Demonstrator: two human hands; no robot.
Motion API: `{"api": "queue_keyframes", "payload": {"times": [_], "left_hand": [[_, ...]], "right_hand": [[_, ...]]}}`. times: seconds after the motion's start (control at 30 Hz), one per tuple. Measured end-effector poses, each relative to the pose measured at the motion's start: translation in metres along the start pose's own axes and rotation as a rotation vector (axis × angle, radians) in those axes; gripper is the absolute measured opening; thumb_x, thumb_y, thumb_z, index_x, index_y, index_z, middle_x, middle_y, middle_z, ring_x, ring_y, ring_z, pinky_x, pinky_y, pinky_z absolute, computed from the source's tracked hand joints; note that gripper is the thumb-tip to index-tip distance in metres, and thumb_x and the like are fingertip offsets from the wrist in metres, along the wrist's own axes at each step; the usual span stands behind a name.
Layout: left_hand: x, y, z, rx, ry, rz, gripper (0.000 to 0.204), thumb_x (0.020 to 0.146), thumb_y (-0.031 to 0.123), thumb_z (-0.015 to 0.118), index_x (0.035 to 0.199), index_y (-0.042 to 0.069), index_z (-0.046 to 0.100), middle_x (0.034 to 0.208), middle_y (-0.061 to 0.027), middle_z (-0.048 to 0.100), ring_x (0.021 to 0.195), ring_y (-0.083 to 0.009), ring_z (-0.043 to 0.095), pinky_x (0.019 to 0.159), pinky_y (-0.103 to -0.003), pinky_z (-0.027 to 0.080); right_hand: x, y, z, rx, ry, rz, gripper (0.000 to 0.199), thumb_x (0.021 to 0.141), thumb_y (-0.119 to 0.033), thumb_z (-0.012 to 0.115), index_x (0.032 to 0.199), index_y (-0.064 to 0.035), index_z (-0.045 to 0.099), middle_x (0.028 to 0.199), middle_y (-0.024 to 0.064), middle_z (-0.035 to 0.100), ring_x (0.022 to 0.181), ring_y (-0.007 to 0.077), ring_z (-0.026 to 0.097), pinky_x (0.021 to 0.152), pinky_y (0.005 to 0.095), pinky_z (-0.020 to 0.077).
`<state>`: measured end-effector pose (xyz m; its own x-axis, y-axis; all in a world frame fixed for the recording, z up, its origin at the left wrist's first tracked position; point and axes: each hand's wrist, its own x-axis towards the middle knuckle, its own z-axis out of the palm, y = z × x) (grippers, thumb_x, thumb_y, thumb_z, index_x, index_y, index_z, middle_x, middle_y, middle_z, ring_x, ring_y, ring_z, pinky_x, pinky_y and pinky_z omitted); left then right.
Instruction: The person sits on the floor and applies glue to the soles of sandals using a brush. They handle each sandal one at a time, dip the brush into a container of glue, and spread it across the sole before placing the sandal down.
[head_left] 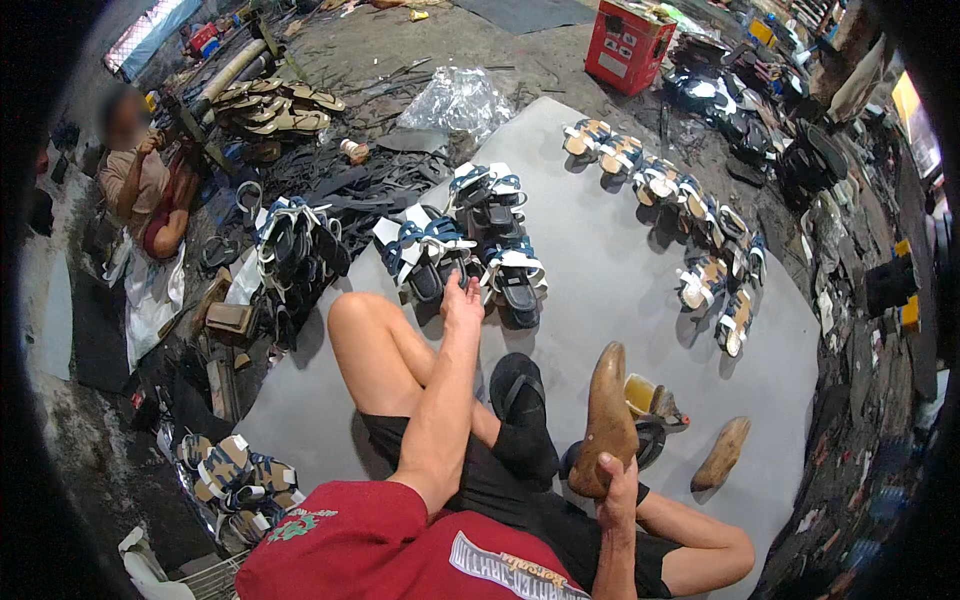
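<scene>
My left hand (pixel 462 303) reaches forward to a group of sandals and grips the heel end of a black-soled sandal (pixel 455 268) with blue and white straps. Beside it stand another strapped sandal (pixel 426 282) and a sandal (pixel 519 297) on the right. In my right hand (pixel 619 488) is a brown wooden shoe last (pixel 606 412), held at its thick end, toe pointing up and away. A second wooden last (pixel 721 455) lies on the grey sheet to the right. Between the two lasts sits a small container of yellowish stuff (pixel 639 393).
The grey sheet (pixel 590 260) carries a curved row of tan-soled sandals (pixel 657 180) at right. More sandals (pixel 240 478) lie at lower left. A red tin box (pixel 629 47) stands at the back. Black scraps (pixel 370 190) and another person (pixel 145 185) are at left.
</scene>
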<state>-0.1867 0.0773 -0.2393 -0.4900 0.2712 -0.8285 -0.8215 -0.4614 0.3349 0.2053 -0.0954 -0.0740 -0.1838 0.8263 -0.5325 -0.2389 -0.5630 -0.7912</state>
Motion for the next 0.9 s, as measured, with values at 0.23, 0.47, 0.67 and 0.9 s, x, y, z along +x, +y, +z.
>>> {"api": "queue_keyframes", "payload": {"times": [0.23, 0.47, 0.67, 0.9], "left_hand": [[-0.048, 0.026, -0.015, -0.161, -0.359, -0.17, 0.018, 0.096, 0.003, 0.073, 0.113, 0.001, 0.068, 0.101, -0.0111, 0.073, 0.092, -0.0251, 0.073, 0.082, -0.031, 0.063], [-0.198, -0.018, -0.033, 0.516, -0.816, 0.357, 0.03, 0.1, 0.005, 0.071, 0.128, 0.002, 0.065, 0.113, -0.0086, 0.075, 0.1, -0.02, 0.073, 0.089, -0.033, 0.06], [-0.257, -0.023, -0.053, 0.944, -1.137, 0.789, 0.044, 0.089, 0.006, 0.076, 0.13, -0.003, 0.065, 0.113, -0.0126, 0.073, 0.1, -0.0201, 0.071, 0.088, -0.032, 0.056], [-0.278, 0.011, -0.091, 1.22, -1.337, 0.606, 0.061, 0.087, 0.015, 0.072, 0.145, 0.002, 0.055, 0.126, -0.0162, 0.066, 0.123, -0.0316, 0.066, 0.099, -0.04, 0.053]], "right_hand": [[-0.008, -0.039, 0.041, -0.237, 0.025, -0.248, 0.078, 0.09, -0.016, 0.074, 0.154, -0.0062, 0.03, 0.142, 0.0234, 0.057, 0.129, 0.0304, 0.058, 0.114, 0.0421, 0.0419], [-0.016, -0.086, 0.07, -0.605, -0.081, -0.528, 0.071, 0.089, -0.006, 0.079, 0.152, -0.0011, 0.046, 0.144, 0.0211, 0.061, 0.134, 0.0273, 0.058, 0.114, 0.0394, 0.0443], [-0.014, -0.114, 0.092, -0.454, -0.01, -0.428, 0.049, 0.095, -0.016, 0.075, 0.138, 0.0042, 0.062, 0.122, 0.0148, 0.072, 0.114, 0.0221, 0.067, 0.102, 0.0346, 0.0502], [0.002, -0.09, 0.09, -0.094, 0.088, -0.479, 0.041, 0.102, -0.024, 0.072, 0.13, 0.0053, 0.066, 0.119, 0.0106, 0.073, 0.106, 0.0157, 0.066, 0.095, 0.0317, 0.0525]]}}
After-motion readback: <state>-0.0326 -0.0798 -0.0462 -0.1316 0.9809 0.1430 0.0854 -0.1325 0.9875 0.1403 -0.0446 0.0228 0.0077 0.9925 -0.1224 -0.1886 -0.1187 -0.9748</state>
